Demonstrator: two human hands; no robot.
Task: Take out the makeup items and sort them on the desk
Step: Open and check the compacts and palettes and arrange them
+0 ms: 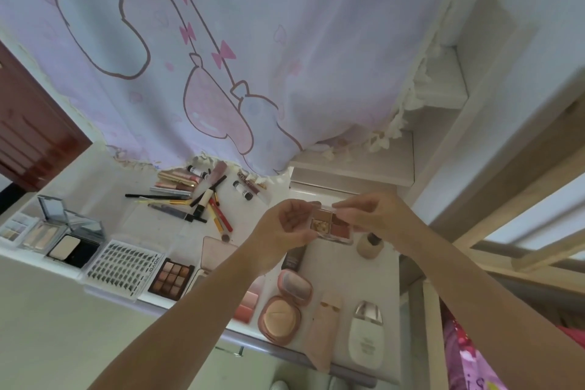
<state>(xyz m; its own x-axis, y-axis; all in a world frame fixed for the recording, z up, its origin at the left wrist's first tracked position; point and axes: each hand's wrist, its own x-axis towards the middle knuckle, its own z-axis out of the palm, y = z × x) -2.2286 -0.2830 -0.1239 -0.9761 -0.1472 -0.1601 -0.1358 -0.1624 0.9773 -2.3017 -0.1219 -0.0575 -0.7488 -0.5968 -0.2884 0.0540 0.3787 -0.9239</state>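
A small clear eyeshadow palette (pixel 330 225) with brown and pink pans is held above the white desk (pixel 104 187) by both hands. My left hand (pixel 289 225) cups its left side, and my right hand (pixel 373 215) pinches its lid at the top right. On the desk lie a pile of pencils, brushes and lip tubes (pixel 196 196), a nine-pan brown palette (pixel 171 279), a lash tray (pixel 125 267), open compacts (pixel 68 244), a round powder compact (pixel 281 315), a white bottle (pixel 365 339) and a small foundation bottle (pixel 370 244).
A pale curtain with pink cartoon print (pixel 221 57) hangs over the back of the desk. White shelving (pixel 443 98) rises at the right. A dark red door (pixel 28 123) is at the left. A beige pouch (pixel 324 329) lies near the desk's front edge.
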